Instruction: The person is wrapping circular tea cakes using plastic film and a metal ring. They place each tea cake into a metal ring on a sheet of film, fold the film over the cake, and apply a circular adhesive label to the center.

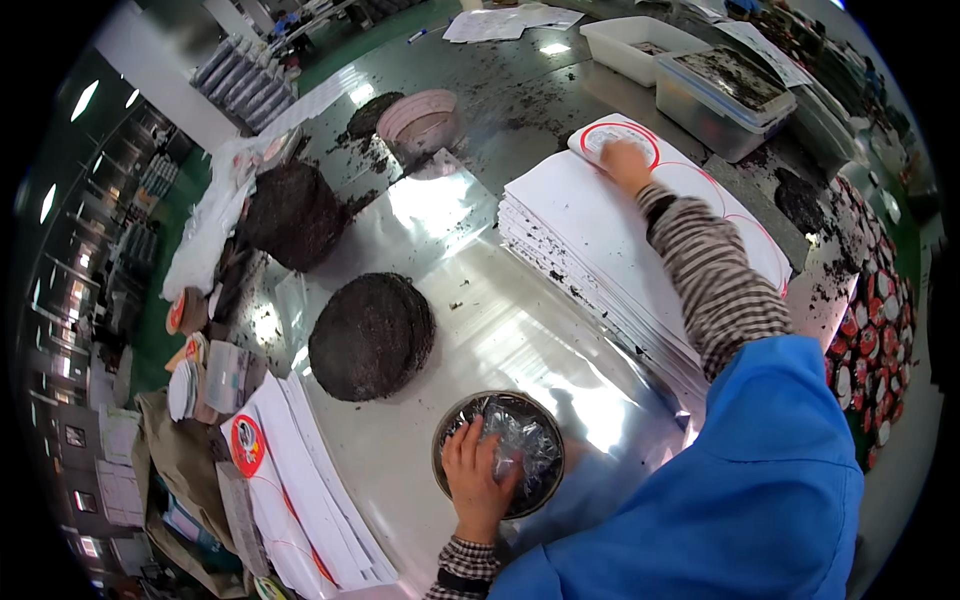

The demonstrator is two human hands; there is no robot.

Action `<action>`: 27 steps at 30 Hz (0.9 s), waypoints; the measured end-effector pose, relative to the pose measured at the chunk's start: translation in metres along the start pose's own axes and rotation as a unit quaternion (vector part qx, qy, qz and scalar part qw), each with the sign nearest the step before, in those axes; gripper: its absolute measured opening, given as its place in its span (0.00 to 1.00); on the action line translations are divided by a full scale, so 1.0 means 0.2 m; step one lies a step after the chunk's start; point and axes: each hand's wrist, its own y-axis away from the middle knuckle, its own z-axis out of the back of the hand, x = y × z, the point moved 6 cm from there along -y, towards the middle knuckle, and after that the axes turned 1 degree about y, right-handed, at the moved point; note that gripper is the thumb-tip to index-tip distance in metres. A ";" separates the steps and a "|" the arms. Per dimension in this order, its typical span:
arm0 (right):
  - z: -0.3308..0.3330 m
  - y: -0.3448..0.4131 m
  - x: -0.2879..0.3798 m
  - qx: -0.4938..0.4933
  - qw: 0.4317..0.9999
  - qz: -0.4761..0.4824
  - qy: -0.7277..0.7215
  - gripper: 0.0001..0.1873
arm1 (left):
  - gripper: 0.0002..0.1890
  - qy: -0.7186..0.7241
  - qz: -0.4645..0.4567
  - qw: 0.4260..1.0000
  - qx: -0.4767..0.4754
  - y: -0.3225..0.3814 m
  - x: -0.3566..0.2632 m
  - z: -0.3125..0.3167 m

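Observation:
My left hand [476, 476] rests with its fingers apart on crumpled clear plastic film [525, 431]. The film lies inside a round, shallow container [553, 480] with dark contents at its rim. Farther off to the right, my right hand [627, 166] is on the far end of a stack of white paper sheets [585, 217]. Its fingers touch a printed red ring [651, 142] at the turned-over end of the top sheet. Blur hides whether they pinch the paper. Beyond the container lies a thick, dark round cake of pressed dried material [371, 337].
Another dark cake [292, 214] lies at the left, and a pink basin [420, 124] behind. Plastic tubs [724, 105] stand far right beside a grey slab [757, 210]. More printed sheets [300, 480] lie near left. Several red-and-white round packs [874, 330] are heaped right. Crumbs dot the metal table [480, 315].

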 end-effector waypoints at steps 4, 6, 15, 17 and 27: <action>0.56 0.02 -0.85 -0.213 0.954 -0.173 0.120 0.12 | 0.25 0.074 0.013 0.994 -0.082 0.05 0.04 0.01; 1.01 0.21 -0.77 -0.317 0.943 -0.086 -0.047 0.14 | 0.27 0.116 0.036 0.986 -0.118 0.05 0.04 0.02; 0.96 1.59 1.53 0.299 0.466 0.123 -0.823 0.31 | 0.25 0.024 0.044 0.992 -0.116 0.04 0.10 0.03; 0.92 1.58 1.57 0.380 0.650 0.266 -0.602 0.33 | 0.32 0.250 0.084 0.965 0.017 0.07 0.19 -0.01; 0.93 1.68 1.74 0.224 0.814 0.441 -0.304 0.28 | 0.46 0.549 0.274 0.763 -0.201 0.42 0.22 0.31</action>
